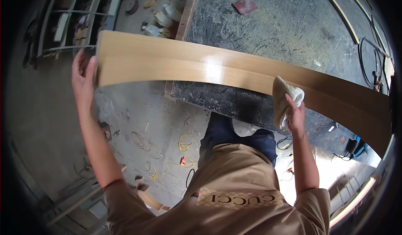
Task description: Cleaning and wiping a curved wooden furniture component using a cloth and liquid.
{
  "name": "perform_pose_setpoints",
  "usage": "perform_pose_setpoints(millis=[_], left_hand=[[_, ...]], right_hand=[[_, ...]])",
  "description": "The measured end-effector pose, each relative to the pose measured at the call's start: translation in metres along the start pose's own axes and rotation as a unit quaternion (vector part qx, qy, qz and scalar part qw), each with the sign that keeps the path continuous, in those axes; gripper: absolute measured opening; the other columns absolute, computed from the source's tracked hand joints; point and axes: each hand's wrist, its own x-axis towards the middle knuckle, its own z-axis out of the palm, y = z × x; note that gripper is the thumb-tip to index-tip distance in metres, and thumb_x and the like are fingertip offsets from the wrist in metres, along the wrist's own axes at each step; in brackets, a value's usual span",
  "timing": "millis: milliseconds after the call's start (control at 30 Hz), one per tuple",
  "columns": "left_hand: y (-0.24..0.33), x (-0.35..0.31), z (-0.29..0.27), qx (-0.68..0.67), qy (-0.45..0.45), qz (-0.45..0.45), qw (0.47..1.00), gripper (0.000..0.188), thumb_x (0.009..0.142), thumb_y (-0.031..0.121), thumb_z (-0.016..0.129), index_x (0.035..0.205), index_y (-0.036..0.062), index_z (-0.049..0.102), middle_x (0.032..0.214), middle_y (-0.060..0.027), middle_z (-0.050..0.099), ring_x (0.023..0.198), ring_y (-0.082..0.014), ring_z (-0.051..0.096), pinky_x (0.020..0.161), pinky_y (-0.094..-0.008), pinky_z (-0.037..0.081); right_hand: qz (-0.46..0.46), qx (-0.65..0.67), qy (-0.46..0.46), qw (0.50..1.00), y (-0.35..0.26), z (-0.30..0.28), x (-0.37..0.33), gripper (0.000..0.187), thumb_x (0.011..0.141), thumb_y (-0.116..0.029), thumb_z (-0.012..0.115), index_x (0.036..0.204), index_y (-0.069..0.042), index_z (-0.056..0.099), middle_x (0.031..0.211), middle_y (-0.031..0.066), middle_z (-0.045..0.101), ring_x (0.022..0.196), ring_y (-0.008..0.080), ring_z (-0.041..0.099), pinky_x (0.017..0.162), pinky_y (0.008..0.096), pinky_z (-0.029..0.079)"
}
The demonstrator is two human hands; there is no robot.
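Note:
A long, light-brown wooden panel (167,59), gently curved with a glossy face, stretches across in front of me from left to far right. My left hand (83,73) is at its left end, thumb against the end edge and fingers bent; part of that contact is hidden. A folded pale cloth (282,103) is pinched in my right hand (296,113), at the panel's near edge right of the middle. The cloth overlaps the panel's face there.
Beneath the panel is a dark, scratched worktable (268,29) with a reddish sandpaper sheet (245,5) and a thin wood strip (344,20). A metal rack (79,15) and plastic bottles (163,19) stand at the far left. Yellow cord (184,145) lies on the floor.

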Motion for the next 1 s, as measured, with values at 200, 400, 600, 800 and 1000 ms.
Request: perform_pose_setpoints(millis=[200, 400, 600, 800, 1000], left_hand=[[-0.026, 0.048, 0.042, -0.159, -0.205, -0.184, 0.948, 0.062, 0.104, 0.025, 0.069, 0.156, -0.001, 0.045, 0.145, -0.0133, 0.059, 0.138, -0.0221, 0.053, 0.116, -0.034, 0.04], [-0.115, 0.05, 0.052, -0.135, -0.156, -0.185, 0.961, 0.067, 0.106, 0.028, 0.065, 0.16, -0.0018, 0.041, 0.149, -0.0126, 0.057, 0.137, -0.0221, 0.053, 0.119, -0.0353, 0.036], [-0.149, 0.055, 0.047, -0.154, -0.139, -0.191, 0.96, 0.066, 0.108, 0.029, 0.062, 0.16, -0.0045, 0.041, 0.152, -0.0143, 0.056, 0.138, -0.023, 0.053, 0.118, -0.0359, 0.036], [-0.154, 0.051, 0.032, -0.128, -0.138, -0.198, 0.962, 0.061, 0.109, 0.03, 0.06, 0.156, -0.0053, 0.045, 0.146, -0.0149, 0.059, 0.133, -0.0228, 0.057, 0.114, -0.0355, 0.039], [-0.161, 0.038, 0.026, -0.132, -0.115, -0.186, 0.967, 0.062, 0.11, 0.03, 0.058, 0.157, -0.0076, 0.043, 0.147, -0.0166, 0.058, 0.132, -0.0236, 0.057, 0.113, -0.0367, 0.04]], right_hand=[[-0.232, -0.411, -0.007, 0.882, 0.015, 0.101, 0.051, 0.057, 0.089, 0.006, 0.06, 0.145, -0.003, 0.061, 0.136, 0.0179, 0.07, 0.13, 0.0285, 0.066, 0.112, 0.0377, 0.048], [-0.333, -0.654, -0.11, 0.67, 0.087, 0.121, 0.089, 0.066, 0.089, -0.006, 0.055, 0.155, -0.001, 0.051, 0.164, 0.0213, 0.048, 0.154, 0.0389, 0.044, 0.127, 0.0542, 0.032], [-0.321, -0.461, -0.286, 0.776, 0.115, 0.304, 0.108, 0.099, 0.079, -0.031, 0.084, 0.164, -0.006, 0.04, 0.172, 0.02, 0.036, 0.162, 0.0376, 0.029, 0.132, 0.0533, 0.024], [-0.336, -0.379, -0.371, 0.778, 0.092, 0.346, 0.136, 0.103, 0.073, -0.022, 0.087, 0.164, -0.014, 0.042, 0.173, 0.011, 0.036, 0.163, 0.0298, 0.028, 0.133, 0.052, 0.024], [-0.264, -0.699, -0.175, 0.641, 0.071, 0.164, 0.127, 0.077, 0.085, -0.011, 0.073, 0.158, -0.006, 0.05, 0.169, 0.016, 0.044, 0.159, 0.0322, 0.038, 0.13, 0.0521, 0.024]])
